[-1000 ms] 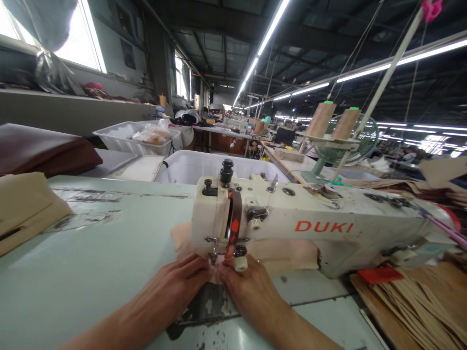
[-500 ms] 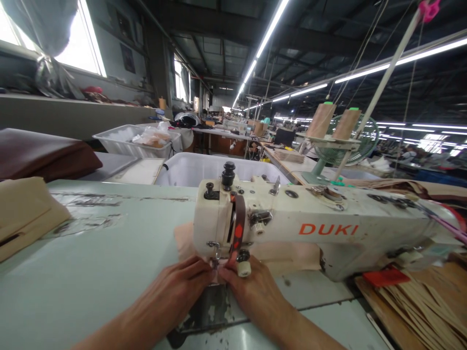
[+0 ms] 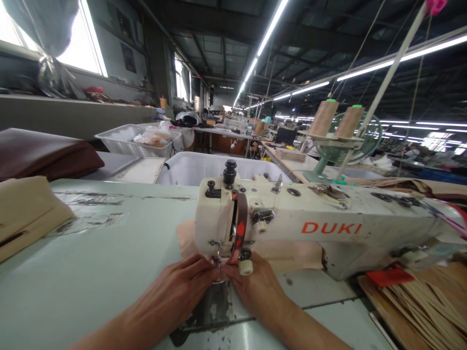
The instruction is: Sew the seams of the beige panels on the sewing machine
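A white sewing machine (image 3: 277, 214) marked DUKI stands before me, its needle and presser foot low at the left end. Under its head and arm lies a piece of light beige material (image 3: 292, 255); I cannot tell if it is cloth or leather. My left hand (image 3: 184, 287) is closed, fingertips pinching the material's near edge just left of the presser foot. On the other side, my right hand (image 3: 257, 287) is closed too, thumb and fingers on the same edge, partly hidden behind a white knob. The fingertips of both hands almost meet at the needle.
Folded tan pieces (image 3: 29, 214) lie at the table's left. A white bin (image 3: 204, 165) stands behind the machine. At right are a wooden board with tan strips (image 3: 416, 306) and a red item (image 3: 389, 276). Thread cones (image 3: 324, 117) and a green fan (image 3: 321, 167) stand beyond.
The view has shifted slightly. My left fingertips have edged a little to the right, closer to my right hand at the presser foot. Both hands stay on the material.
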Demonstrator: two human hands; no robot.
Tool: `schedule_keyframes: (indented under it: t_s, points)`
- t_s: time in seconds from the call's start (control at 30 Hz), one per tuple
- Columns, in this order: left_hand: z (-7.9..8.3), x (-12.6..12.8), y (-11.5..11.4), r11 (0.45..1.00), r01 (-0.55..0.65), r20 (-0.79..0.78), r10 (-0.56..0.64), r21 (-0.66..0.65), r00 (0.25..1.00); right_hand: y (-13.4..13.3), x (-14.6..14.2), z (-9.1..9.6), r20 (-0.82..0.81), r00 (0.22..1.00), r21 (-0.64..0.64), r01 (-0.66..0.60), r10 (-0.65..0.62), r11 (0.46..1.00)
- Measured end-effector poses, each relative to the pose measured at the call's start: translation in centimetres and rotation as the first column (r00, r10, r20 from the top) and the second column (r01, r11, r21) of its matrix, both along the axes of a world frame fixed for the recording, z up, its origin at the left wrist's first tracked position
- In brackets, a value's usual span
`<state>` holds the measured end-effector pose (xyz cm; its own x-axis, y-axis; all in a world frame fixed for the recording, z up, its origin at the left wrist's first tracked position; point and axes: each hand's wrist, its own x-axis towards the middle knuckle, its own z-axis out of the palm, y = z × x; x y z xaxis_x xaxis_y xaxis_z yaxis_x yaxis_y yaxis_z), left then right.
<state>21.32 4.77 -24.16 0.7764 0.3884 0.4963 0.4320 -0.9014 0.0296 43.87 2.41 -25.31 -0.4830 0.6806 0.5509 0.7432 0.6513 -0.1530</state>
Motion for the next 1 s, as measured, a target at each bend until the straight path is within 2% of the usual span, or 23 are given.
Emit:
schedule_keyframes:
  t_s: [0.27,0.5,0.63,0.7,0.77,0.87,0.93,0.97,1.0]
  points:
    - [0.2,0.0,-0.1,0.995,-0.012,0.042,0.016,-0.094,0.999,0.3,-0.2,-0.1,0.049,0.998,0.019,0.043,-0.043,0.999]
    - [0.6,-0.4,-0.3,0.995,-0.041,-0.060,0.035,-0.094,0.998,-0.1,-0.5,0.5,0.155,0.986,0.018,0.059,-0.061,0.998]
    - [0.2,-0.9,-0.3,0.992,-0.050,-0.124,0.036,-0.112,0.992,0.5,1.5,1.5,0.171,0.984,-0.078,0.058,-0.044,0.995]
    - [-0.2,-1.1,-0.8,0.992,-0.064,-0.143,0.048,-0.109,0.989,0.3,3.6,2.0,0.162,0.979,-0.093,0.136,-0.120,0.986]
    - [-0.4,-1.5,-2.1,0.991,-0.097,-0.157,0.083,-0.089,0.984,-1.3,5.8,2.3,0.148,0.957,-0.083,0.265,-0.251,0.961]
    - [-0.6,-2.3,-6.5,0.979,-0.196,-0.089,0.200,0.048,0.976,-6.8,7.2,2.7,0.146,0.919,-0.074,0.380,-0.367,0.922]
    - [-1.2,-2.9,-10.9,0.966,-0.242,-0.005,0.244,0.091,0.970,-11.7,6.6,3.0,0.138,0.909,-0.097,0.408,-0.393,0.908]
    - [-1.7,-3.1,-13.3,0.969,-0.241,0.039,0.239,0.052,0.970,-14.0,6.0,3.2,0.105,0.925,-0.155,0.377,-0.364,0.913]
    - [-2.2,-3.2,-15.6,0.968,-0.249,0.133,0.243,0.030,0.961,-16.0,5.3,3.5,0.076,0.958,-0.263,0.286,-0.276,0.921]
